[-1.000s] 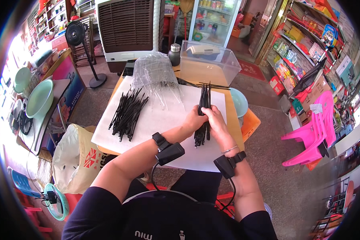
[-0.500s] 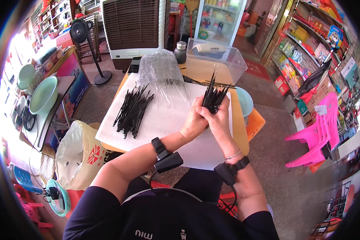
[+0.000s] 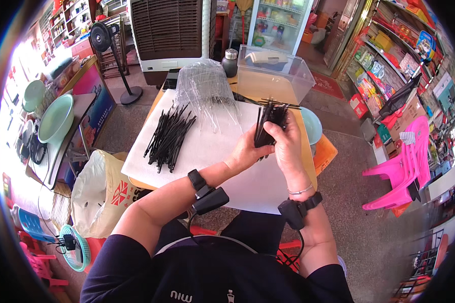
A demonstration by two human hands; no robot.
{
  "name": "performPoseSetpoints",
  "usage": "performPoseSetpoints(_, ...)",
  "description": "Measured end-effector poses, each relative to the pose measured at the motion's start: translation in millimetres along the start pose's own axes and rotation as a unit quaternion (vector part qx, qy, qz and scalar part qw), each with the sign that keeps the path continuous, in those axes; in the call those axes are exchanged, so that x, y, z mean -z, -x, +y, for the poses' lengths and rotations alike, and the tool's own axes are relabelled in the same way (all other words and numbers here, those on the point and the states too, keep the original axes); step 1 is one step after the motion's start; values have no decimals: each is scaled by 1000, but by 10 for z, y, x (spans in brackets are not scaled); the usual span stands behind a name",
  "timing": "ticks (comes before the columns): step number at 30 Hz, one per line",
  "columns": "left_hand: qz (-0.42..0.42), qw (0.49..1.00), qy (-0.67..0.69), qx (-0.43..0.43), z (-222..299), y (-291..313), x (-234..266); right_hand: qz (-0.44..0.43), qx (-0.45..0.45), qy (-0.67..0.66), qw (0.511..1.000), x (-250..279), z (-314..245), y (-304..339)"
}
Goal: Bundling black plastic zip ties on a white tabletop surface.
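Observation:
Both my hands hold one bundle of thin black sticks point(image 3: 268, 120) upright above the white sheet point(image 3: 207, 151) that covers the table. My left hand point(image 3: 247, 149) grips its lower part from the left. My right hand point(image 3: 286, 140) wraps around it from the right. The top ends of the sticks fan out above my fingers. A loose pile of the same black sticks point(image 3: 168, 136) lies on the sheet to the left. Beyond it lies a heap of clear plastic sleeves point(image 3: 206, 90).
A clear plastic box point(image 3: 274, 76) and a grey metal flask point(image 3: 230, 62) stand at the table's far edge. A white printed bag point(image 3: 103, 189) sits on the floor at the left. Pink plastic chairs point(image 3: 402, 169) stand at the right, a standing fan point(image 3: 108, 48) and air cooler point(image 3: 169, 30) behind.
My hands have lifted the bundle off the sheet and turned it more upright. They have regripped it, and its top ends now spread out.

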State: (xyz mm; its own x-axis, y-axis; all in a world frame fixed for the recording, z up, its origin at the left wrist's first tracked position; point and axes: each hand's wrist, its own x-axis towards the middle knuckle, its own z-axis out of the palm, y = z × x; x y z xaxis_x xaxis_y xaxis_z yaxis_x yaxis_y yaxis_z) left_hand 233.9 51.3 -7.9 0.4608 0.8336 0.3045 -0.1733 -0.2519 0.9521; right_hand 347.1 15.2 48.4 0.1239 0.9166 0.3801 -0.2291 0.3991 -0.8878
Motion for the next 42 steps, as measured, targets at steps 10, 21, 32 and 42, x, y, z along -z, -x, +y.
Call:
performPoseSetpoints(10, -122, 991, -52, 29, -44, -14, 107, -36, 28, 25, 999, 35, 44, 124)
performPoseSetpoints(21, -192, 973, -72, 104, -155, -139, 264, -87, -45, 44, 994, 167, 266, 45)
performPoseSetpoints(32, -163, 975, 147, 39, -223, 60, 382, -51, 60, 197, 977, -132, -318, -414)
performPoseSetpoints(42, -12, 984, 142, 108, 446, 451, 1391, -67, 298, 637, 708, -152, -337, -2454)
